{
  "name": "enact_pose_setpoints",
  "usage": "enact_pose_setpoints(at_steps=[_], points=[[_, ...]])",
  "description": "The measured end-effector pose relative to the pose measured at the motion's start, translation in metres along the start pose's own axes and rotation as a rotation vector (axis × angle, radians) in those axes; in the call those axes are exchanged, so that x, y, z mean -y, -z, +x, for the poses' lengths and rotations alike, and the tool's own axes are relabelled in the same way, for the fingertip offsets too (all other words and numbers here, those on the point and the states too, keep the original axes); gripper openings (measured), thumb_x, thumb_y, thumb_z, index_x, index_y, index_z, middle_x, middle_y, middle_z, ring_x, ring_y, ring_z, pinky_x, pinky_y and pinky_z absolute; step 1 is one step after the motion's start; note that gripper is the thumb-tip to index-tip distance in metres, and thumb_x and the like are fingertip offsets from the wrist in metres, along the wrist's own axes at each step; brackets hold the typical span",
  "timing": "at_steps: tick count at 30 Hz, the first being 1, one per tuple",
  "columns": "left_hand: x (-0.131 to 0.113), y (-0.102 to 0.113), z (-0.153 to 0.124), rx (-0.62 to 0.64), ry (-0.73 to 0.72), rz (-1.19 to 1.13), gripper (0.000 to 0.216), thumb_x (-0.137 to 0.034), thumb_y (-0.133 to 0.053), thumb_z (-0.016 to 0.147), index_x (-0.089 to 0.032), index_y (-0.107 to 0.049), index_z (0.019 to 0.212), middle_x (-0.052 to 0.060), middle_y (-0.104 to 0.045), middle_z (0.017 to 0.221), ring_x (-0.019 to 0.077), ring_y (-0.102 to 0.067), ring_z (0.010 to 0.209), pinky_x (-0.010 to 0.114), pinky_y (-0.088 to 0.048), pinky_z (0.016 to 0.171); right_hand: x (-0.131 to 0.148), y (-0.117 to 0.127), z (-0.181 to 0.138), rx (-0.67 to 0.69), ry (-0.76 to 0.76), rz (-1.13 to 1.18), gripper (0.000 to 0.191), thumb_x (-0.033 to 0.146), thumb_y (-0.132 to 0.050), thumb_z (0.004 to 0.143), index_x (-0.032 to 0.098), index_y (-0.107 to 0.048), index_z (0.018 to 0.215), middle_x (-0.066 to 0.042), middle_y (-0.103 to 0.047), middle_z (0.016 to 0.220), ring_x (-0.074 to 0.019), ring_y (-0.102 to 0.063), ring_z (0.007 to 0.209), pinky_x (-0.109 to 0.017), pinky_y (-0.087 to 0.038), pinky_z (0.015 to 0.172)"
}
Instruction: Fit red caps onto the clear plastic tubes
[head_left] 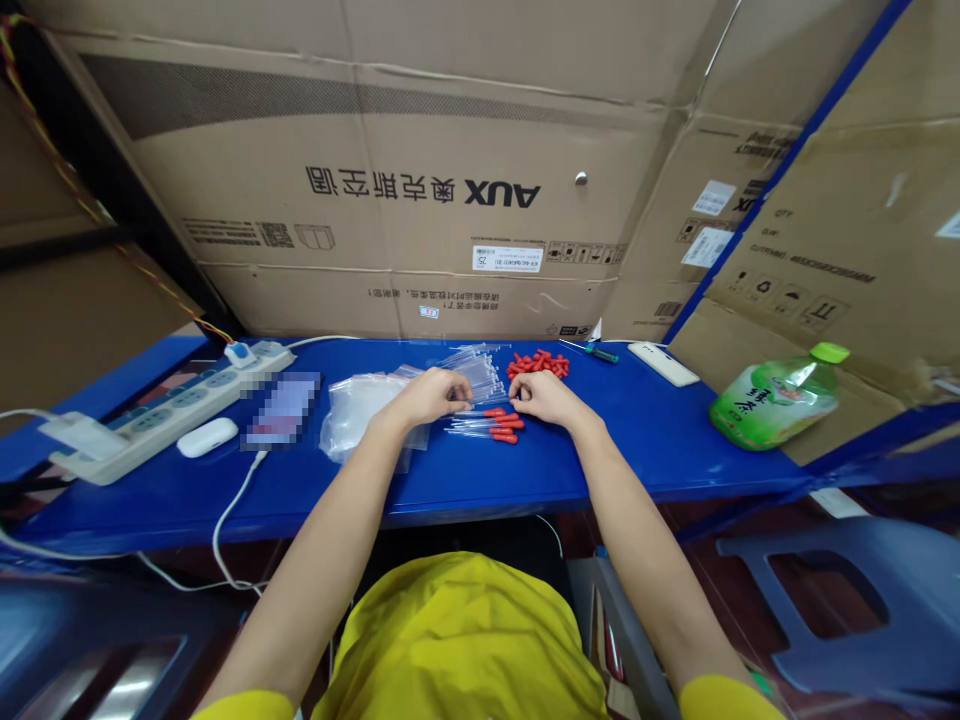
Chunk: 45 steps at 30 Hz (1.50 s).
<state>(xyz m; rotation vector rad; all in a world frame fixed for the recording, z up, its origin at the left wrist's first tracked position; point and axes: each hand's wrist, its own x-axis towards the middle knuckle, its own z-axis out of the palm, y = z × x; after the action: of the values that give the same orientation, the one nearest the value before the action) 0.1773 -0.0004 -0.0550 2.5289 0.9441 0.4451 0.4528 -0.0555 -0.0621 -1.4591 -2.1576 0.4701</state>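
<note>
My left hand point(442, 393) is closed, its fingertips pinched beside a loose pile of clear, thin dropper tubes point(484, 372). Whatever lies between those fingers is too small to make out. Across from it, my right hand point(546, 397) is also closed in a pinch, just in front of a heap of red rubber bulbs point(541, 360). Its fingertips hide anything they hold. Between and slightly below the hands, several droppers with red bulbs point(504, 430) lie side by side, bulbs to the right and clear tips to the left.
Clear plastic bags point(351, 412) lie left of my left hand. Farther left are a phone point(283, 408), a white case point(208, 437) and a power strip point(187, 400). A screwdriver point(600, 353), a white device point(663, 363) and a green bottle point(776, 400) sit rightward. Cardboard point(420, 130) walls the blue table point(630, 465).
</note>
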Motion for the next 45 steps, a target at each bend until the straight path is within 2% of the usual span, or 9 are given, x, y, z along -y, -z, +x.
enact_pose_setpoints(at_steps=[8,12,18,22,27,30,32,38,45], points=[[-0.010,-0.008,0.005,-0.092,0.038,0.196,0.020,-0.039,-0.081,0.086,-0.021,-0.072,0.089,0.001,-0.074,0.089,0.0169,-0.064,0.079,0.026,-0.034,0.063,-0.003,0.002,0.000,-0.053,0.007,0.208,0.007,0.022,-0.070,0.079,0.018,-0.067,0.084,0.007,-0.057,0.058,-0.0112,-0.050,0.054,-0.024,-0.039,0.060],[-0.018,-0.007,0.002,-0.146,0.035,0.194,0.023,-0.043,-0.076,0.091,-0.022,-0.069,0.093,0.001,-0.071,0.091,0.0180,-0.065,0.083,0.026,-0.038,0.066,0.000,0.003,-0.001,-0.132,0.005,0.356,0.016,0.034,-0.070,0.084,0.019,-0.066,0.087,0.005,-0.060,0.060,-0.0119,-0.052,0.052,-0.025,-0.040,0.056],[-0.032,-0.011,0.002,-0.367,-0.199,0.158,0.033,-0.046,-0.059,0.104,-0.022,-0.062,0.126,0.009,-0.068,0.117,0.0252,-0.063,0.110,0.037,-0.048,0.096,0.015,0.003,-0.001,-0.226,0.038,0.467,0.034,0.053,-0.074,0.086,0.020,-0.069,0.094,-0.001,-0.069,0.073,-0.0144,-0.059,0.054,-0.028,-0.048,0.056],[-0.038,-0.021,0.011,-0.273,-0.274,0.217,0.029,-0.034,-0.043,0.111,-0.020,-0.067,0.106,0.010,-0.069,0.107,0.0253,-0.063,0.106,0.041,-0.047,0.102,0.015,0.003,0.000,-0.260,0.057,0.380,0.039,0.058,-0.075,0.087,0.020,-0.073,0.093,-0.003,-0.072,0.076,-0.0161,-0.060,0.061,-0.029,-0.049,0.062],[-0.033,-0.027,0.012,-0.299,-0.131,0.184,0.028,-0.025,-0.039,0.110,-0.018,-0.064,0.120,0.013,-0.072,0.114,0.0261,-0.068,0.107,0.039,-0.051,0.096,-0.002,0.012,-0.003,-0.313,-0.010,-0.026,0.027,0.048,-0.076,0.091,0.023,-0.080,0.100,-0.006,-0.076,0.091,-0.0200,-0.066,0.078,-0.031,-0.049,0.075],[-0.031,-0.027,0.009,-0.297,-0.027,0.150,0.032,-0.020,-0.041,0.107,-0.020,-0.057,0.134,0.013,-0.072,0.119,0.0260,-0.070,0.108,0.037,-0.053,0.090,-0.010,0.013,-0.006,-0.243,-0.006,-0.169,0.023,0.043,-0.085,0.084,0.027,-0.081,0.100,-0.006,-0.075,0.108,-0.0258,-0.067,0.104,-0.035,-0.050,0.088],[-0.032,-0.026,0.007,-0.311,-0.017,0.113,0.030,-0.017,-0.040,0.107,-0.020,-0.057,0.131,0.013,-0.071,0.122,0.0257,-0.070,0.109,0.037,-0.054,0.090,-0.013,0.010,-0.007,-0.198,0.004,-0.201,0.024,0.040,-0.088,0.081,0.027,-0.081,0.099,-0.006,-0.073,0.111,-0.0272,-0.065,0.111,-0.038,-0.050,0.093],[-0.039,-0.023,0.005,-0.374,-0.052,0.065,0.023,-0.027,-0.034,0.111,-0.020,-0.055,0.112,0.011,-0.068,0.112,0.0234,-0.067,0.097,0.037,-0.052,0.088,-0.017,0.005,-0.004,-0.166,0.038,-0.206,0.010,0.026,-0.080,0.087,0.027,-0.080,0.097,-0.006,-0.073,0.107,-0.0258,-0.067,0.108,-0.039,-0.051,0.095],[-0.034,-0.026,0.008,-0.380,-0.071,0.096,0.025,-0.031,-0.034,0.112,-0.020,-0.055,0.106,0.010,-0.067,0.108,0.0233,-0.065,0.094,0.037,-0.051,0.087,-0.018,0.006,0.000,-0.222,0.041,-0.146,0.010,0.020,-0.069,0.090,0.022,-0.075,0.098,-0.006,-0.076,0.102,-0.0231,-0.069,0.095,-0.035,-0.051,0.086]])
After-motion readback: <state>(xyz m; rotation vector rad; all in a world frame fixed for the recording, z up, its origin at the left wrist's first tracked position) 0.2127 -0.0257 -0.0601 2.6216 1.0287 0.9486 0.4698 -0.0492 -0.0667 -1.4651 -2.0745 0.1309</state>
